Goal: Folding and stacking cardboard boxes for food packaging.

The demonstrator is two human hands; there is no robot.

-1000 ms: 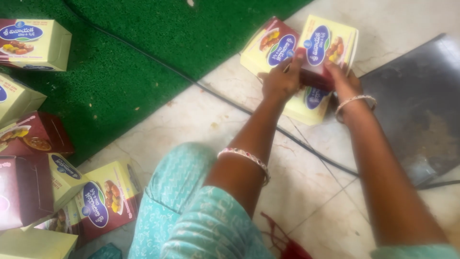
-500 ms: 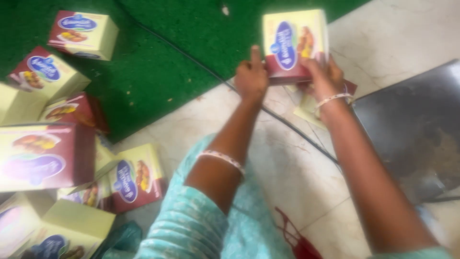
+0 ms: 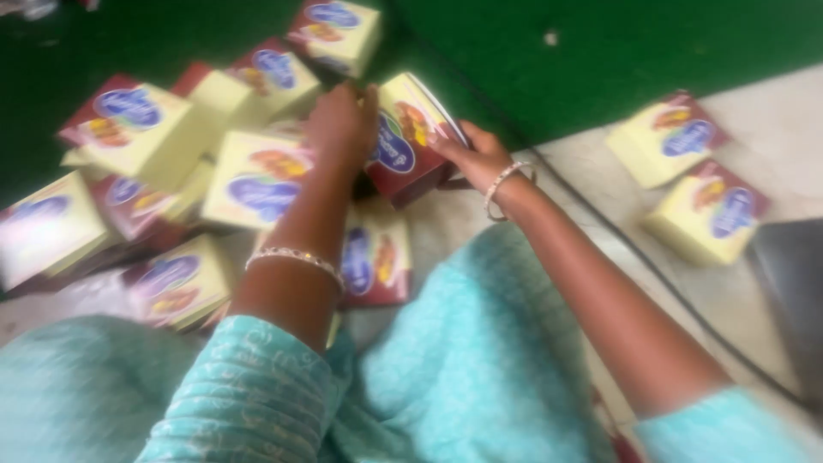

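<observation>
Both hands, left (image 3: 343,124) & right (image 3: 476,154), clasp tilted yellow-maroon box (image 3: 411,141) w/ blue oval label, above box pile (image 3: 171,171).

Your left hand (image 3: 343,124) and right hand (image 3: 476,154) flank one tilted box (image 3: 407,150), held above the floor (image 3: 771,129). To your left lies a heap of boxes (image 3: 197,163) — some overlapping, partly on the mat (image 3: 600,51). Another box (image 3: 373,257) lies below the held one. Two boxes (image 3: 686,176) lie well apart to your right — a cable (image 3: 617,236) runs between.

Head camera looks steeply down, close overhead.
</observation>
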